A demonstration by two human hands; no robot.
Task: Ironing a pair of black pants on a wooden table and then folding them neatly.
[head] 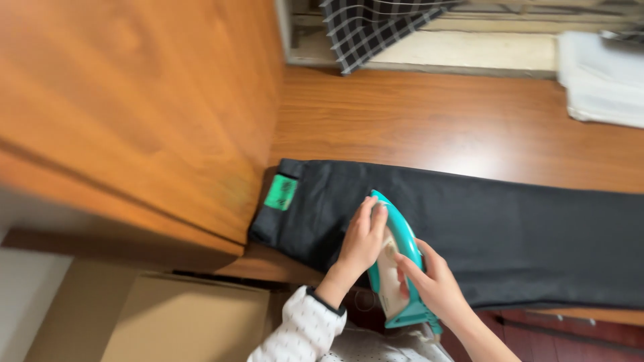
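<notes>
Head view, looking down. A teal and white plastic clothes iron (396,268) sat sole-down on a folded black woven garment (483,234), near the garment's near edge and toward its left end. The iron's long axis ran from the person up and slightly left, its pointed nose away from the body; the garment's long axis ran left to right across the glossy brown wooden tabletop (429,121).

The left hand (362,238) lay on the iron's left flank by the nose, fingers pressed together and flat against the plastic, not wrapped round it. The right hand (433,285) sat on the right rear part, fingers curled loosely over the body near the handle; whether it truly gripped could not be told. Both hands touched the iron, and the right one was nearer the heel.

A small green rectangular label (280,193) showed at the garment's left end, just beside a wooden cabinet side (134,114). A white dotted sleeve (302,332) covered the left forearm. White folded cloth (600,77) lay far right, well apart. A brown cardboard box (181,322) stood below the table's edge.
</notes>
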